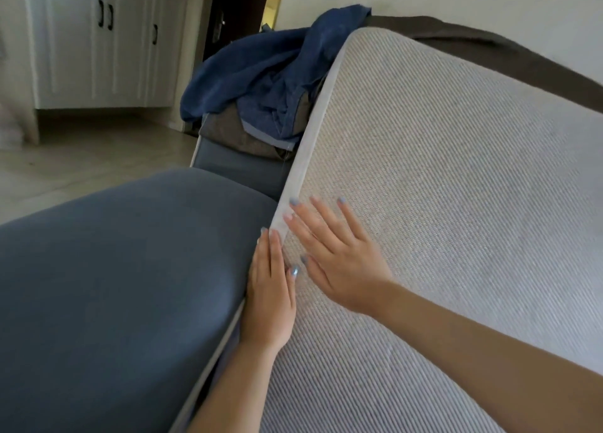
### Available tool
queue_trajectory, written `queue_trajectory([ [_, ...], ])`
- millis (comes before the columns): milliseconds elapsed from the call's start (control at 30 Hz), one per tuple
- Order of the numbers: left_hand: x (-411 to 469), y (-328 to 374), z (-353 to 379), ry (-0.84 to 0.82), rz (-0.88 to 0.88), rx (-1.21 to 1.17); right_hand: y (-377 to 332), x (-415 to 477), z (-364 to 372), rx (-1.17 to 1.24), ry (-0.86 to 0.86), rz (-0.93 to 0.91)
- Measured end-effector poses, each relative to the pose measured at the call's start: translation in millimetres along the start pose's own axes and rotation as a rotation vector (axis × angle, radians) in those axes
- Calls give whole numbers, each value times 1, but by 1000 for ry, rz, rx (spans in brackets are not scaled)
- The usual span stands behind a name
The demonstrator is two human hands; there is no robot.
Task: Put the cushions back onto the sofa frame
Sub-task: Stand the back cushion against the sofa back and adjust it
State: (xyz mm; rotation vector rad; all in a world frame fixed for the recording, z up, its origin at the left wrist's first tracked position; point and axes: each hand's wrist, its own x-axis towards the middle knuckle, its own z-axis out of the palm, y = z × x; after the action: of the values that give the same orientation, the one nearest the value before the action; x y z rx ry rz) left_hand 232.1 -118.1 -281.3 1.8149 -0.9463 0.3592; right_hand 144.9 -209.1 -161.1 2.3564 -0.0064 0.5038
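A large cushion with a beige woven face and a pale grey edge band fills the right half of the view, tilted up against the sofa's dark back. A blue seat cushion lies to its left. My left hand lies flat along the seam between the two cushions, fingers straight against the grey edge band. My right hand presses flat on the woven face, fingers spread, fingertips at the edge band.
A blue cloth is heaped over the sofa's armrest at the far end. The sofa's dark brown back runs behind the woven cushion. White cabinets and pale wood floor lie to the left.
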Motion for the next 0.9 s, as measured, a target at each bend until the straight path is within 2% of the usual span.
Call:
queue_trajectory([
  [100,0,2,1,3,-26,54,12,-21,8,-54,-87,-28],
  [200,0,10,3,22,-67,168,7,-26,3,-4,-35,83],
  [333,-8,28,9,46,-156,162,16,-42,7,-40,-52,10],
  [467,-11,36,12,45,-184,183,12,-46,8,14,-39,127],
  [567,-13,40,14,62,-209,196,18,-55,13,-25,-57,66],
  [633,-12,44,16,64,-233,201,16,-58,13,-10,-29,104],
  [900,-5,52,3,-100,-270,162,21,-72,16,70,9,251],
])
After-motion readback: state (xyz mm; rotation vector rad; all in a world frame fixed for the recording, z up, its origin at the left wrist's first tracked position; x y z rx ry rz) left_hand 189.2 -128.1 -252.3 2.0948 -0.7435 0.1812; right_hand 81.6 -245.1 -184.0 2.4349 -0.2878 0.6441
